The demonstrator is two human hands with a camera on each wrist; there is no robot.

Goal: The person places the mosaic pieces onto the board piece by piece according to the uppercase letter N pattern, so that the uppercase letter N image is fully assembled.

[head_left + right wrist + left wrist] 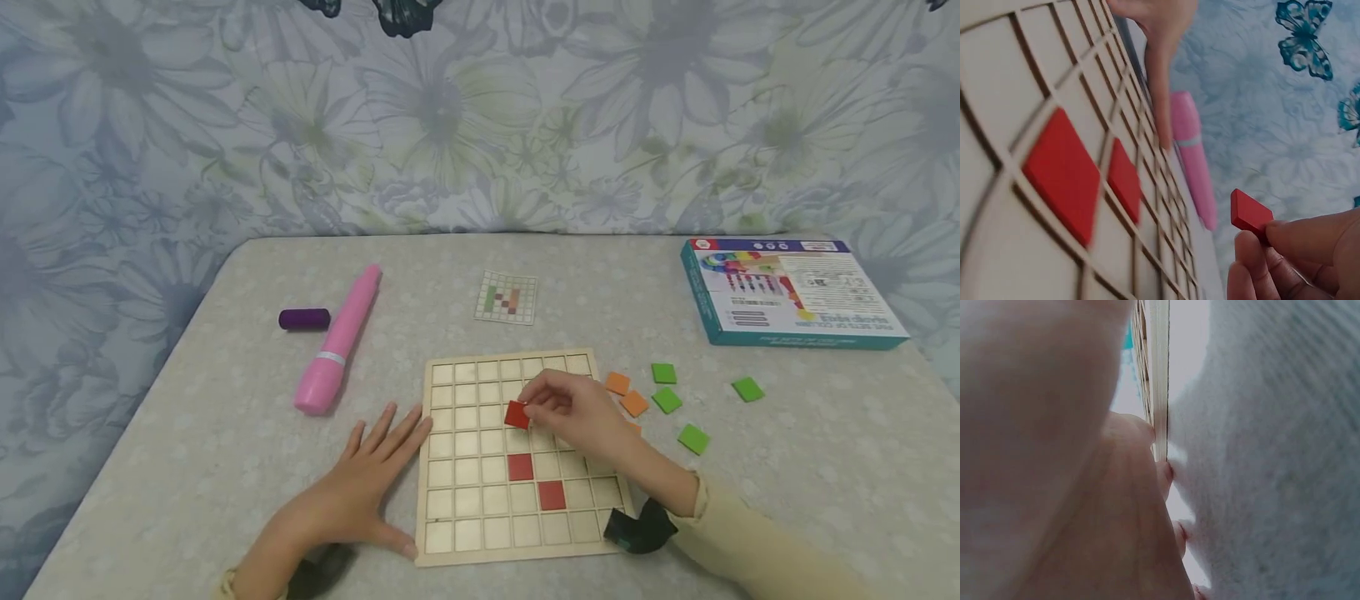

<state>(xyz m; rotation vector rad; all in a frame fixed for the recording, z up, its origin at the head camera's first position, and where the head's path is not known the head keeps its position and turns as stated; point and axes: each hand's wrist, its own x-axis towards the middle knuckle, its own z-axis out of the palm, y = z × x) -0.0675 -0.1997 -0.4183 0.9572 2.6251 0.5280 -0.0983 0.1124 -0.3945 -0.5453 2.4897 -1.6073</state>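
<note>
- On my head feed I have the right hand (573, 417) over the board, thumb and fingertips pinching a red tile (516, 415).
- My right wrist view puts this tile clear of the board's surface, at the ends of the fingers.
- Left hand (352, 500): I read the fingers as spread, tips at the left edge of the gridded wooden board (423, 500), thumb at its near left corner.
- My left wrist feed is mostly palm and tabletop, with the board's edge beside the fingers.
- I count two more red tiles (551, 495) seated in cells, diagonal neighbours.
- Right of the board I note orange tiles (633, 403), one partly hidden by the right arm; four green tiles (667, 400) lie farther right.
- Beyond the board I log a small pattern card (506, 298); far right, a flat box (795, 292).
- To the left I see a pink pen-shaped object (348, 327), a purple cylinder (303, 319) just beside it.
</note>
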